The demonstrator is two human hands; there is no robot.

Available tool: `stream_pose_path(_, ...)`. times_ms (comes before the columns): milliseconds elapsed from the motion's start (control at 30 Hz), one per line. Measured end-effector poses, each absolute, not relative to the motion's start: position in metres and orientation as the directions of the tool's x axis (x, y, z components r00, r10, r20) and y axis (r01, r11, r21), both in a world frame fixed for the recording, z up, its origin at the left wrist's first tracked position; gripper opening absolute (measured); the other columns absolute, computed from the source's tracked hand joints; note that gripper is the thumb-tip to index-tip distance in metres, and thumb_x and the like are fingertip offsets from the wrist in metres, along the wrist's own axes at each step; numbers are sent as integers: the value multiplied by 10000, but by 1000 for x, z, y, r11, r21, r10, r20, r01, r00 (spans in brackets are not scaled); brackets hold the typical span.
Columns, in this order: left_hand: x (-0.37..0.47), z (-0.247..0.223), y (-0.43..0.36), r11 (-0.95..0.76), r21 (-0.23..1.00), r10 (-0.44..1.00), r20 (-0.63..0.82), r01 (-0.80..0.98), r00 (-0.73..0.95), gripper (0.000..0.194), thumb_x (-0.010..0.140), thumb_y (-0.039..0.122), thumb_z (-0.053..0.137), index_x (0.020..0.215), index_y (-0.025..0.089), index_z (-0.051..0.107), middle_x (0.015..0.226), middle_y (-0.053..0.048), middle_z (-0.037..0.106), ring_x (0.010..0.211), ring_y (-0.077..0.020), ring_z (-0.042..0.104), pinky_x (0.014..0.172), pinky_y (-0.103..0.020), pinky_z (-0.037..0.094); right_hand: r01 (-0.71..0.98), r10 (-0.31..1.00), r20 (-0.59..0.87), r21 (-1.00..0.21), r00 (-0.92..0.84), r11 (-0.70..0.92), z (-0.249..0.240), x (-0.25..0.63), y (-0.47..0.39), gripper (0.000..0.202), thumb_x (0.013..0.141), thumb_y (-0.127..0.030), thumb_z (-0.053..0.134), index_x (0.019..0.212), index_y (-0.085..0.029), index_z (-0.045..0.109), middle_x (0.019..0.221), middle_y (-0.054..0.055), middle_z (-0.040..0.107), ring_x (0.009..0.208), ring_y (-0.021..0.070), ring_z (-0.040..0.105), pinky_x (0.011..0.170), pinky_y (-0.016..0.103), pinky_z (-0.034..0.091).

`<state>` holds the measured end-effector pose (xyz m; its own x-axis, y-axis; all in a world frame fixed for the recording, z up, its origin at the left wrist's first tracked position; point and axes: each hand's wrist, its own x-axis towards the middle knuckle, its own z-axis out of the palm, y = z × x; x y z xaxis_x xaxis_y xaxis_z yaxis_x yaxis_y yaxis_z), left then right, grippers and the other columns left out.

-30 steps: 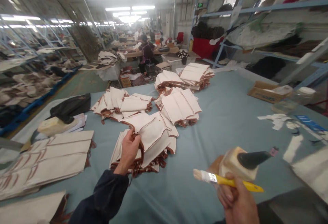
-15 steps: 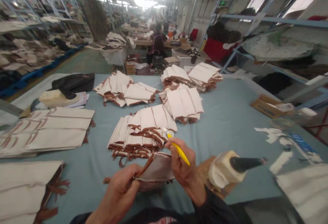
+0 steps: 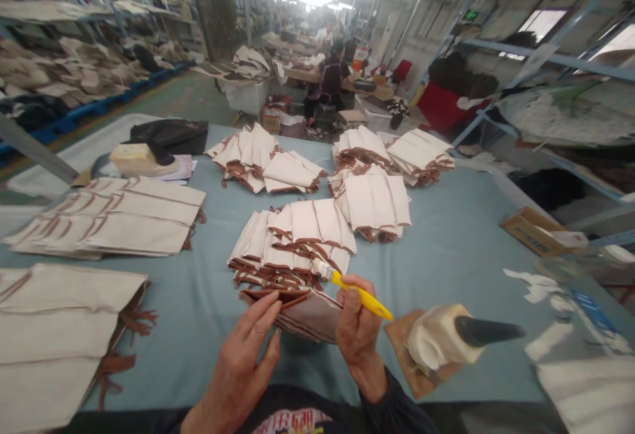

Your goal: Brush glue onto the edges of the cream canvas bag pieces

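Observation:
A grey fabric piece with brown edging [image 3: 310,315] is held in front of me, below a stack of cream folded pieces with brown trim [image 3: 312,222]. My right hand [image 3: 360,321] is closed round a brush with a yellow handle [image 3: 367,298] and also touches the piece's right end. The pale bristles point up and left, over the lower edge of the stack. My left hand [image 3: 248,354] lies against the left part of the piece, its fingers stretched out along the brown edging.
A cream container with a dark nozzle [image 3: 446,338] lies on cardboard at the right. More cream stacks stand at the left [image 3: 143,216] and back [image 3: 377,202]. A small cardboard box [image 3: 536,232] is at the right edge. A person [image 3: 331,80] sits beyond the table.
The view has shifted. My left hand has loosened from its pinch and its fingers are now spread along the edging. The held piece lies closer to the stack, and the brush is less upright.

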<state>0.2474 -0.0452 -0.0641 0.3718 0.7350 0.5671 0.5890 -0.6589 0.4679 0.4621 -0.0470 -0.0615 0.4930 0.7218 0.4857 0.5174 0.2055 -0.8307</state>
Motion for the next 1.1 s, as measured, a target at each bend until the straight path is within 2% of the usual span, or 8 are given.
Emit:
stream_pose_path(100,250,-61,-43,-633,563,766,554,531,325,318,999,125,610,1301,213,652,1216,-93,766,1156,-233,724,1044,-363,589,494,713,469,-847,522,196,-63,459,-55,322,1106,-450,464,1079,-198,663,684,-22,585,560,152,555,526,282,446)
stream_pose_path(167,252,-52,-42,-572,668,820,457,476,345,237,971,177,655,1201,228,682,1121,-63,777,1062,-238,734,961,-362,600,470,709,458,-860,537,199,-64,458,-61,327,1101,-466,481,1075,-199,668,676,-22,587,554,152,555,534,286,453)
stream_pose_path(300,261,-18,-40,-265,873,813,-26,409,582,90,973,256,608,988,219,688,955,-20,763,874,-214,722,786,-308,574,402,709,422,-891,564,211,-63,453,-74,373,1077,-549,504,1015,-218,666,641,-25,584,541,156,562,540,293,471)
stream_pose_path(400,272,2,-39,-125,909,714,-195,397,672,245,1006,299,483,800,219,589,782,-1,674,717,-192,638,652,-283,498,312,705,358,-929,613,200,-56,448,-79,399,1080,-577,468,995,-228,643,610,-35,577,513,149,546,516,279,451)
stream_pose_path(567,280,5,-38,-60,940,696,-202,336,689,303,1020,360,456,857,200,656,886,-45,705,854,-225,664,796,-308,526,-116,648,8,-982,762,149,-36,454,-82,462,1041,-639,485,965,-209,639,505,-75,505,416,108,400,424,222,285)
stream_pose_path(733,271,7,-37,-46,943,696,-207,330,687,312,1032,380,515,1085,212,772,1106,-67,764,1039,-252,688,968,-314,561,-481,627,-246,-844,739,237,-13,470,-93,447,874,-656,719,937,-221,637,458,-127,410,397,73,252,411,194,197)
stream_pose_path(933,277,21,-43,-103,934,723,-167,342,671,347,1040,448,550,1162,242,802,1050,-47,787,973,-240,714,941,-310,604,-603,675,-327,-767,661,219,8,477,-106,442,791,-620,817,894,-230,636,453,-141,368,402,59,197,403,173,173)
stream_pose_path(1100,292,30,-50,-169,937,775,-66,307,629,358,1030,435,534,1089,249,834,1052,-54,818,927,-247,746,881,-322,637,-607,692,-322,-766,646,210,11,483,-112,451,780,-633,819,902,-233,651,438,-151,324,395,60,178,392,167,189)
